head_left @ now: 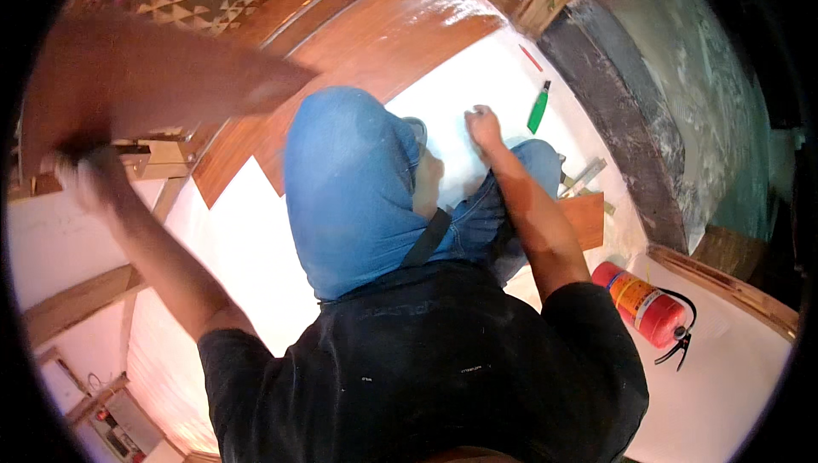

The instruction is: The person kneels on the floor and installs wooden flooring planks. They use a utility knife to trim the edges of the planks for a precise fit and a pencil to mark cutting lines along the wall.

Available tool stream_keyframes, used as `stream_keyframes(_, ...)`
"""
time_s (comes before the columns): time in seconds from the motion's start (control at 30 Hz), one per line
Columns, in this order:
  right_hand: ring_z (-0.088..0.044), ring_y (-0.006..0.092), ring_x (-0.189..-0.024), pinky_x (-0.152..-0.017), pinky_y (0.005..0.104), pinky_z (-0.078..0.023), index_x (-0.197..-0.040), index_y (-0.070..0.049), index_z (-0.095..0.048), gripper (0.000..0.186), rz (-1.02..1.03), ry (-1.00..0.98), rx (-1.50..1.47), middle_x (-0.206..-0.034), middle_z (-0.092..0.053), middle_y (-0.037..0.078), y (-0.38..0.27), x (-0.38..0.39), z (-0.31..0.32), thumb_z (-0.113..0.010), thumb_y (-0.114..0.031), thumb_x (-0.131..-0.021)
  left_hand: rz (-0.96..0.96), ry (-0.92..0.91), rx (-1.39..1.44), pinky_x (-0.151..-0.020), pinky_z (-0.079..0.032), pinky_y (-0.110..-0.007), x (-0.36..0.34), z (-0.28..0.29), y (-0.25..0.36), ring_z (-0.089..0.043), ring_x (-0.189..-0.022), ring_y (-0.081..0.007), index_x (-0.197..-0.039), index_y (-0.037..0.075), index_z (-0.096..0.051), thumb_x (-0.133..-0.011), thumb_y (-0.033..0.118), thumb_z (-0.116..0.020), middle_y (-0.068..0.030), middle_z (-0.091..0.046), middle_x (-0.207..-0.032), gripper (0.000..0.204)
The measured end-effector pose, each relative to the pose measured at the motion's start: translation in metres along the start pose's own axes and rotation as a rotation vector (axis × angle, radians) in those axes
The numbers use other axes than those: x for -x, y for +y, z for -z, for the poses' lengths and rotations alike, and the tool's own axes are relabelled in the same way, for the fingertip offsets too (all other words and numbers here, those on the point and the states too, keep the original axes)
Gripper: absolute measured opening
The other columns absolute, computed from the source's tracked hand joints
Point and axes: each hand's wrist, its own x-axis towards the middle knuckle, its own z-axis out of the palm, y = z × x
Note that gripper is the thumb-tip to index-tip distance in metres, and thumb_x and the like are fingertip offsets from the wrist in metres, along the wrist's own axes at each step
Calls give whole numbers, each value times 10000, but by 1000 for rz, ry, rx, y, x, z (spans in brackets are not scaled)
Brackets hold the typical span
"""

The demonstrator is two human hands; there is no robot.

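Seated on a white floor (pixel 247 246), I hold up a brown board (pixel 170 75) at 10 o'clock, my left hand (pixel 89 180) gripping its lower edge while it spreads toward 1 o'clock from there. My right hand (pixel 484 126), well apart from it at 1 o'clock, is loosely curled; whether it holds anything, I cannot tell. The step looks like handling the board near laid planks (pixel 392 46); the next move calls for steady control.
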Motion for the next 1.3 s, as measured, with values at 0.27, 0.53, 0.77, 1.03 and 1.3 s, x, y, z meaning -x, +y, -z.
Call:
stream_keyframes(0.27, -385, 385, -1484, -1248, 492, -273, -1553, 37, -354, 752, -124, -710, -1008, -1569, -443, 259, -188, 95, -37, -621, -431, -1028, 334, 99, 606, -1252, -302, -561, 37, -146, 15, -394, -1462, -368, -1571, 76, -380, -1121, 494, -297, -136, -382, -1635, 620)
stream_keyframes(0.53, -336, 379, -1492, -1250, 489, -301, -1589, 4, -204, 740, -187, -435, -1798, -1610, -331, 227, -151, 79, -23, -622, -281, -1049, 758, -158, 670, -1256, -297, -524, 149, -171, -113, -349, -1499, -321, -1581, 55, -343, -1114, 516, -324, -95, -383, -1631, 657)
stream_keyframes(0.77, -460, 350, -1388, -1168, 519, -398, -1488, -81, -412, 487, -410, 119, -1517, -1473, -496, 162, -113, 52, 17, -589, -258, -1070, 732, -458, 285, -1169, -389, -477, 308, -104, -152, -439, -1383, -301, -1514, 62, -385, -1078, 465, -419, -119, -437, -1521, 595)
stream_keyframes(1.03, -642, 247, -1027, -900, 400, -534, -1290, 3, -617, 323, -317, 158, -1002, -1188, -676, 119, -11, -44, 32, -634, -203, -1041, 731, -1131, -22, -1064, -432, -447, 344, -173, -53, -500, -1237, -286, -1401, 91, -471, -1020, 398, -489, -109, -503, -1360, 490)
stream_keyframes(1.3, -613, 190, -878, -753, 355, -520, -1137, 13, -636, 270, -483, 141, -833, -997, -654, 92, 18, -105, 31, -603, -245, -1065, 601, -1477, -244, -959, -475, -417, 287, -278, 15, -561, -1091, -271, -1288, 120, -558, -961, 330, -558, -100, -568, -1199, 388)
